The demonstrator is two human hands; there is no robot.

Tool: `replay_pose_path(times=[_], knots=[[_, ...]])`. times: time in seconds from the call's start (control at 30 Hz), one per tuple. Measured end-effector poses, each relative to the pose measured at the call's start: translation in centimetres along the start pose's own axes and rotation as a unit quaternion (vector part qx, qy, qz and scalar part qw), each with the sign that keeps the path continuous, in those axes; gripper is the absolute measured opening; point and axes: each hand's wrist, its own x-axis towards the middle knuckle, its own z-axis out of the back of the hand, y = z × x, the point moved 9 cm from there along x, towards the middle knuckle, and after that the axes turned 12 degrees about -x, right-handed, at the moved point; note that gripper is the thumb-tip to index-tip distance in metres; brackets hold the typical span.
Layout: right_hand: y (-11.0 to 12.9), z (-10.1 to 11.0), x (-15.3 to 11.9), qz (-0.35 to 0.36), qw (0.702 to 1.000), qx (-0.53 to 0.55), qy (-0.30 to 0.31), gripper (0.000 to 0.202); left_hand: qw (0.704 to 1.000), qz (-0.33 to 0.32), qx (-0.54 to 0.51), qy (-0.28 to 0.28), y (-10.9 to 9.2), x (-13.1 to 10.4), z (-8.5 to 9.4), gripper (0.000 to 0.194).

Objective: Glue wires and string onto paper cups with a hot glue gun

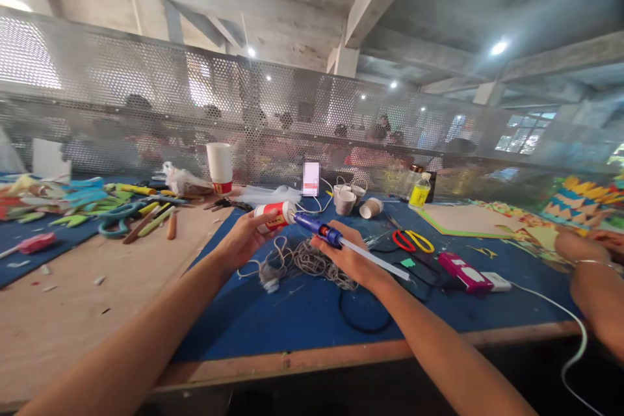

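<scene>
My left hand (248, 234) is wrapped round a red and white paper cup (273, 216), tipped on its side above the table. In my right hand (348, 253) is a blue hot glue gun (316, 229), its nozzle at the cup's right end; I cannot tell whether it touches. A long white glue stick (377, 260) juts from the gun's back. Below both hands lies a tangled heap of grey cord (312, 263) on the blue mat (244, 331).
Stacked paper cups (219, 166) and small cord-wrapped cups (345, 201) stand behind. Red and yellow scissors (413, 242), a magenta power strip (465, 272) and a yellow bottle (420, 192) lie or stand right. Teal scissors (116, 220) are left. Another person's arm (597, 292) reaches in at right.
</scene>
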Motion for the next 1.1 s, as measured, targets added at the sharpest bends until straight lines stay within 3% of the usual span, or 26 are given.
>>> replay_pose_path(times=[0.27, 1.1], knots=[[0.94, -0.24, -0.08, 0.053, 0.998, -0.029, 0.015, 0.023, 1.0, 0.013, -0.005, 0.007, 0.22, -0.12, -0.22, 0.02], [0.24, -0.36, -0.13, 0.045, 0.998, -0.044, -0.001, 0.023, 1.0, 0.007, 0.025, 0.012, 0.28, -0.17, -0.47, 0.024]])
